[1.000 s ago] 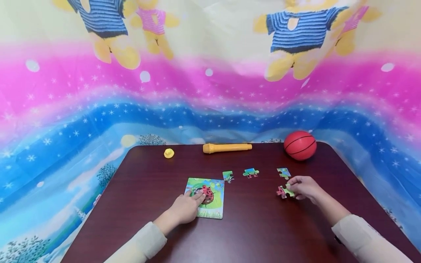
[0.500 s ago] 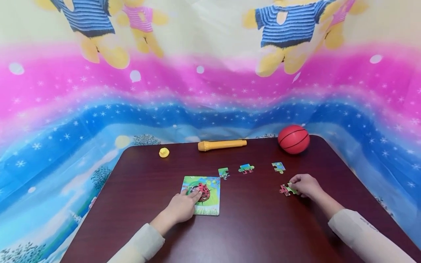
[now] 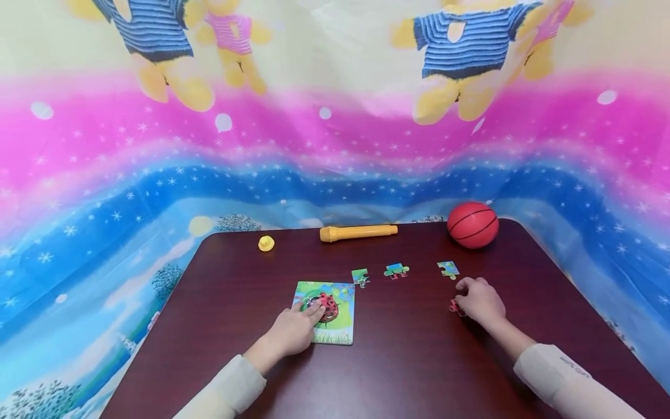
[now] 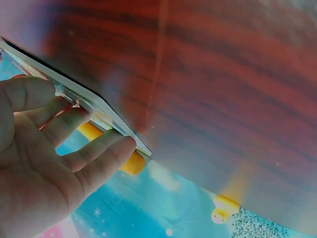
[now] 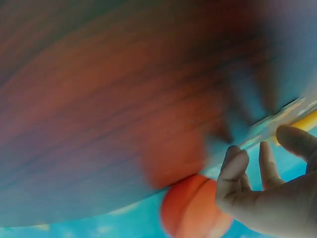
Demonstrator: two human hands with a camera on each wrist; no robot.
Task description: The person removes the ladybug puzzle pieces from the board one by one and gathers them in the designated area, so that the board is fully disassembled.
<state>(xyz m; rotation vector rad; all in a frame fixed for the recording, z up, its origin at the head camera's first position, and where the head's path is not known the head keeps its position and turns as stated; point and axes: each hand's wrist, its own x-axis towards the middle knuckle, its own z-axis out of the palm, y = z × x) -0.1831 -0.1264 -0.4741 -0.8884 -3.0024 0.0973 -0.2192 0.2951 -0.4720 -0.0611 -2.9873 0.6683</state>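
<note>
In the head view my left hand (image 3: 293,329) rests with extended fingers on a square ladybug puzzle card (image 3: 340,334). The left wrist view shows that hand (image 4: 74,144) spread against the edge of the card (image 4: 111,116). Toward the right side, my right hand (image 3: 481,301) is over a puzzle piece (image 3: 457,308); its red part shows and the rest is hidden beneath the hand. The right wrist view has the fingers of the right hand (image 5: 267,191) bent and apart, with no piece visible between them.
Three more puzzle pieces lie farther back: one at the card's corner (image 3: 360,277), another piece (image 3: 396,271) near the middle, and a piece (image 3: 448,269) beyond my right hand. Along the back edge are a yellow duck (image 3: 266,243), a yellow toy microphone (image 3: 358,233) and a red ball (image 3: 473,224).
The right hand, which pinched the piece by its green part, has shifted left over it and now covers most of it. The left hand stays on the card. The head view shifts slightly.
</note>
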